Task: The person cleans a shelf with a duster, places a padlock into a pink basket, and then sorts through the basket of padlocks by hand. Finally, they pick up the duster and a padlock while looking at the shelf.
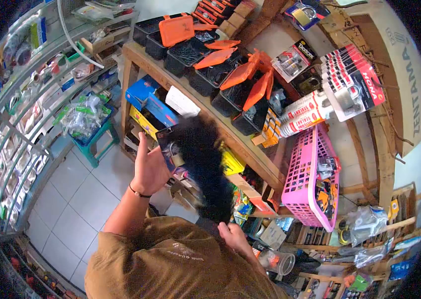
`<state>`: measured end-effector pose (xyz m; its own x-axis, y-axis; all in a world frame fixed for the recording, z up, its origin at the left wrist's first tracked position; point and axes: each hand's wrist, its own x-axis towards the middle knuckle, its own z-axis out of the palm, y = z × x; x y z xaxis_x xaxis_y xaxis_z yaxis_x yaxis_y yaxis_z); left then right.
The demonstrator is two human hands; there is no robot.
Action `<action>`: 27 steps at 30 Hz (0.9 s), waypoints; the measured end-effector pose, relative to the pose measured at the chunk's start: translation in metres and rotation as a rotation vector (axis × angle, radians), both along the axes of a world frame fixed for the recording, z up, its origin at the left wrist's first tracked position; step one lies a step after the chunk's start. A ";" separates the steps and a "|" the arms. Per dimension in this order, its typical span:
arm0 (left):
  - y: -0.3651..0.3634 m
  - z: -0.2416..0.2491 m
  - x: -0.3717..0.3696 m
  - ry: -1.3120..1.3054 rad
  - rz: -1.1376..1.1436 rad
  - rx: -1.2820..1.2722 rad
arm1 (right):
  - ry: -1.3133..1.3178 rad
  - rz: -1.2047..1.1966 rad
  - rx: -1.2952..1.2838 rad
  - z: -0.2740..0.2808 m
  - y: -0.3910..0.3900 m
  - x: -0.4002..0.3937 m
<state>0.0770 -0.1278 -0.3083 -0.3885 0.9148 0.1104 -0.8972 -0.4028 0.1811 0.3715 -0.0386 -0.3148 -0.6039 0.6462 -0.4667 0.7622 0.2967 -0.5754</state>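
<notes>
A black fluffy duster (203,159), blurred at its edges, spans the middle of the view. My right hand (233,236) is closed on the dark handle at its lower end. Up and to the left, my left hand (151,169) holds a dark flat package (171,155) against its palm, thumb raised; its other fingers are partly hidden. The duster's fluffy part lies against or in front of the package, covering its right side. Just beyond are a blue box (143,92) and a white box (182,101) on the shelf.
Black bins (183,59) with orange lids line a wooden shelf (260,167). A pink basket (302,174) hangs at the right near sealant tubes (304,119). A green stool (98,144) with plastic bags stands left on the tiled floor (73,199). Metal racks (18,139) curve along the left.
</notes>
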 end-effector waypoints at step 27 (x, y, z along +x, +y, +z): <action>0.011 -0.022 -0.001 -0.126 0.027 0.054 | -0.079 0.169 0.104 -0.012 0.010 0.005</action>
<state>0.0762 -0.1163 -0.3302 -0.4263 0.8981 0.1078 -0.9003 -0.4328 0.0453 0.3761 -0.0285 -0.3265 -0.6715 0.5865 -0.4528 0.7384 0.4787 -0.4750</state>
